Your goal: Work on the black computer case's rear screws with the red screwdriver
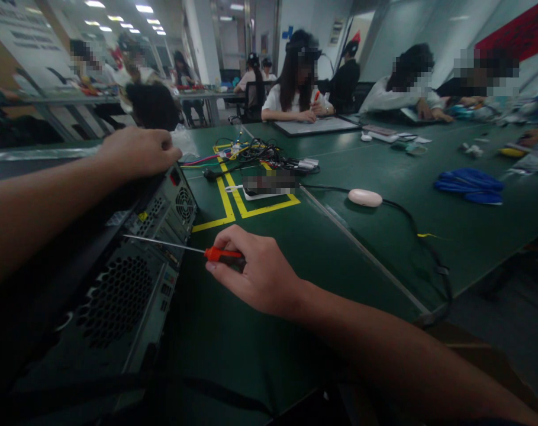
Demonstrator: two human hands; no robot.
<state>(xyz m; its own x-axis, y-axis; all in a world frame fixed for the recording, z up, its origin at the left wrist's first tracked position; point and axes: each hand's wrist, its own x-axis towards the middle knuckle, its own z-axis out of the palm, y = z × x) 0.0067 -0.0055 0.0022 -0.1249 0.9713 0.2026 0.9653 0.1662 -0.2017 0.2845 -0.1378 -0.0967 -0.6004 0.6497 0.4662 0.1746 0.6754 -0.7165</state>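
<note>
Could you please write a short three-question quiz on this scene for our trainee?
1. Multiple choice: What does the person's right grip hold?
a) a pair of pliers
b) a screwdriver
c) a paintbrush

2. True or false: The blue bundle lies inside the yellow tape outline.

3. Fill in the blank: The left grip rests at the upper edge of the ____.

Key:
1. b
2. False; it lies apart from the tape, farther right on the green table.
3. computer case
</note>
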